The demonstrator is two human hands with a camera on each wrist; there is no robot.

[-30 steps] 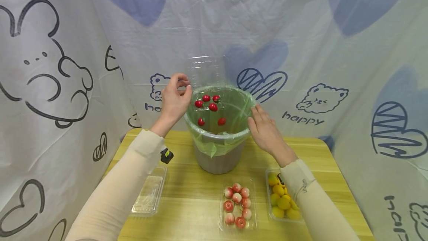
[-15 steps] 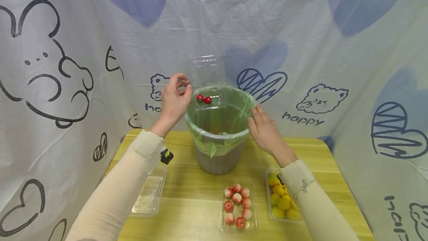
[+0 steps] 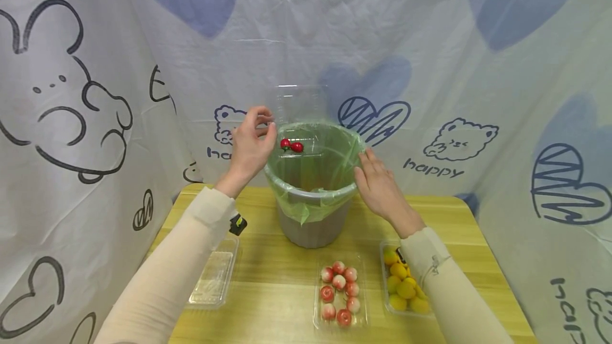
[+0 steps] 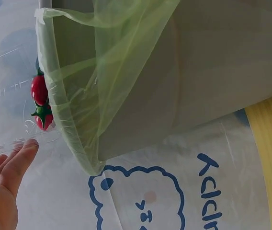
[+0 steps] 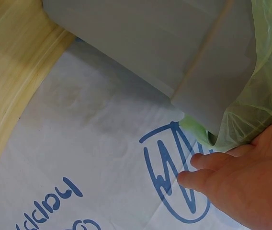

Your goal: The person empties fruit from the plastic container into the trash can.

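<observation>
My left hand (image 3: 253,139) pinches the left side of a clear plastic clamshell box (image 3: 311,154), tilted over the bin's mouth with its lid (image 3: 298,102) standing up behind. Two red cherry tomatoes (image 3: 292,146) with green stems lie in the box; the left wrist view shows the tomatoes (image 4: 39,91) just past the bin's rim. The grey bin (image 3: 313,232) stands upright, lined with a pale green bag (image 3: 311,208). With fairly straight fingers, my right hand (image 3: 380,187) rests against the right side of the lined rim. The bin's bottom is hidden.
On the wooden table (image 3: 272,301) are a clear tray (image 3: 212,280) at left, an opened box of red-and-white fruits (image 3: 339,291) in front of the bin, and a tray of yellow fruits (image 3: 405,285) under the right forearm. A printed curtain (image 3: 430,68) surrounds the table.
Several tomatoes have dropped from the tilted box into the bin, leaving two inside it. Since then the box and its raised lid have shifted slightly with the left hand. The right hand stays in place.
</observation>
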